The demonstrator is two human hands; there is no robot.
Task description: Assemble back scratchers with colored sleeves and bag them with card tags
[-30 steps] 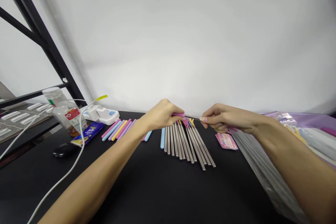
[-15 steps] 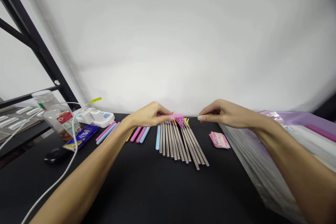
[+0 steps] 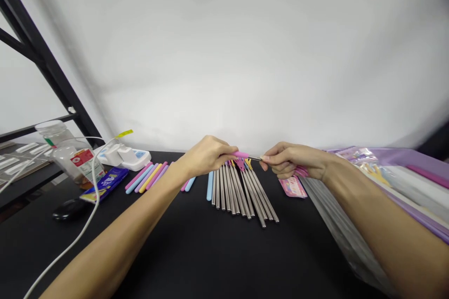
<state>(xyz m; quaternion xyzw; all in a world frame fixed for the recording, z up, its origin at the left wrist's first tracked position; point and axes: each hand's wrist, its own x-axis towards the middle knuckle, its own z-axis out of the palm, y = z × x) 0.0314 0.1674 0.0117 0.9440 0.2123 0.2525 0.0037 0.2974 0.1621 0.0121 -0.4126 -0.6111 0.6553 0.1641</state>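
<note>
1. My left hand (image 3: 206, 155): thumb and fingers pinching the pink grip (image 3: 241, 154), its tip poking out toward my right.
2. My right hand (image 3: 286, 158): thumb and forefinger pinching the thin steel rod (image 3: 255, 158) that runs out of the grip; other fingers curled under.
3. Grip and rod lie in one line between my two sets of fingertips, held above the table (image 3: 224, 252).
4. Pink piece (image 3: 300, 171) beneath my right palm, mostly hidden; perhaps the rod's far end, hard to be sure.
5. Below the gap between my hands: a fan of steel tubes (image 3: 242, 191), pink and yellow heads (image 3: 240, 163) at their far ends. One blue stick (image 3: 209, 186) along the fan's left edge.
6. Left of my left fingers, partly behind the wrist: a row of coloured sticks (image 3: 149, 177).
7. Just below my right fingers: pink cards (image 3: 293, 188). Right of them, under my forearm: clear bag (image 3: 333, 215).
8. Well left of my fingers: power strip (image 3: 142, 159), blue packet (image 3: 108, 182), bottle (image 3: 75, 154), mouse (image 3: 72, 209).
</note>
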